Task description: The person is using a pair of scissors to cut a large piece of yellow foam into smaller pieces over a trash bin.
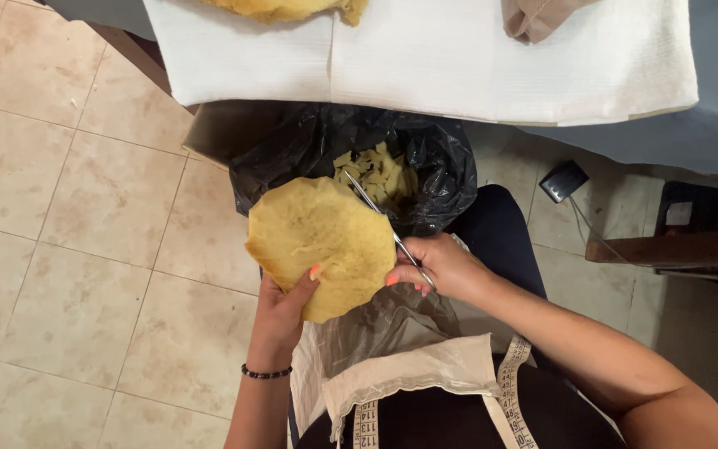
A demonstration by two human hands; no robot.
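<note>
My left hand point(280, 312) holds a round yellow foam piece point(319, 246). My fingers are closed on its bottom edge, with my thumb pressed on top. The foam piece sits in the middle of what I see, over my lap.

My right hand point(438, 268) is at three o'clock from the foam piece. Its fingers are closed around the handles of the scissors point(386, 226). The thin metal blades point up toward eleven o'clock and lie along the right edge of the foam piece, touching it. I cannot tell how wide the blades are apart.

At twelve o'clock from the foam piece is a black bag point(442, 162), open at the top. Small yellow scraps point(380, 175) lie inside it.

Farther up at twelve o'clock is a white cloth point(459, 58) on a table, with another yellow piece point(292, 8) on its far edge.

A tape measure point(510, 391) hangs by my chest at five o'clock. A dark bead bracelet point(265, 374) is on my left wrist. The floor point(60, 233) has tan tiles.
</note>
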